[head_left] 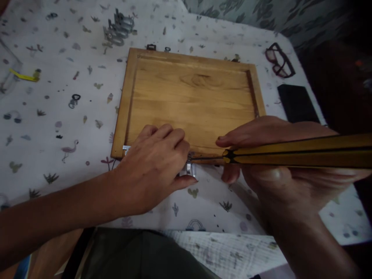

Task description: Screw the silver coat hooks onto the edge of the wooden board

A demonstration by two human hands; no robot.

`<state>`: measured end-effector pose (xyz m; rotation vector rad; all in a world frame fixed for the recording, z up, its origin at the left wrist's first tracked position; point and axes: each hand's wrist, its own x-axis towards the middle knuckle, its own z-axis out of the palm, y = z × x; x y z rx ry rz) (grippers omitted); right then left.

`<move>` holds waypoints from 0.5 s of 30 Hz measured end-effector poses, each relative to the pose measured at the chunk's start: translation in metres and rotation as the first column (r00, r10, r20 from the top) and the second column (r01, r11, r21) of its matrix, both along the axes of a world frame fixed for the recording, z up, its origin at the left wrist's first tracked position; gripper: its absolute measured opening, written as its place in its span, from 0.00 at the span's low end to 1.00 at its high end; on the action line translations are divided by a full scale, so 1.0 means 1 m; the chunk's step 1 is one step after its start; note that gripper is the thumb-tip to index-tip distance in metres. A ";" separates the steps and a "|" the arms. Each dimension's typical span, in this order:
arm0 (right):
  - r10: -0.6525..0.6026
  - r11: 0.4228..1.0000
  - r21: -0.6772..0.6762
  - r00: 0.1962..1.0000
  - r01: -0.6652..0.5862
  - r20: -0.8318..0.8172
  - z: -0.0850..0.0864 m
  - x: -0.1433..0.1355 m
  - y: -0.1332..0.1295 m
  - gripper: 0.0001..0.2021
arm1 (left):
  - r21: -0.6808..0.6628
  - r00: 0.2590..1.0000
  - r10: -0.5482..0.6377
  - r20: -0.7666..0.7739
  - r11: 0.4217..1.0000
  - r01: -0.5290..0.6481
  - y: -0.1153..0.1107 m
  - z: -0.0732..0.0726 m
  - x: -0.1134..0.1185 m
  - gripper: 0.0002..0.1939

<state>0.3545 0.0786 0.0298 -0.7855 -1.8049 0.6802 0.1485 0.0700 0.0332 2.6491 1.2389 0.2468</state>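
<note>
A shallow wooden box or framed panel [188,100] lies on the table with its recessed face up. At its near edge, my left hand [157,162] is closed around a small silver metal latch [189,169], with the thumb below it and the curled fingers on the wood. My right hand [279,155] grips a screwdriver [299,152] by its yellow and black handle. The screwdriver lies almost level, its thin shaft running along the near edge and its tip beside the latch. Another silver metal fitting [126,148] shows at the near left corner, partly behind my left hand.
Dark fittings [151,47] sit on the panel's far edge. Several grey metal pieces [119,27] stand at the back. Eyeglasses [280,60] and a flat black object [298,102] are on the right. A yellow item [24,75] lies left on the patterned tablecloth [95,100].
</note>
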 end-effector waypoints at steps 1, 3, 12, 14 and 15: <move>-0.008 1.000 -0.006 1.000 0.008 -0.010 0.000 0.001 0.000 0.08 | -0.012 1.000 0.004 -0.006 1.000 -0.004 0.000 0.000 0.000 0.19; 0.009 1.000 -0.030 0.999 -0.010 -0.042 0.001 0.001 0.001 0.10 | -0.025 1.000 0.004 -0.014 1.000 -0.004 -0.001 0.001 0.000 0.19; 0.090 0.991 -0.092 0.992 -0.098 -0.090 0.004 0.003 0.003 0.15 | 0.000 1.000 0.006 -0.002 1.000 -0.006 -0.001 0.001 0.000 0.19; 0.113 0.987 -0.108 0.990 -0.122 -0.081 0.002 0.004 0.004 0.18 | 0.012 1.000 0.002 0.018 1.000 -0.002 -0.001 0.000 0.000 0.19; 0.139 0.985 -0.096 0.988 -0.144 -0.063 0.001 0.005 0.005 0.19 | 0.013 1.000 0.000 0.026 1.000 0.000 -0.001 -0.001 0.000 0.19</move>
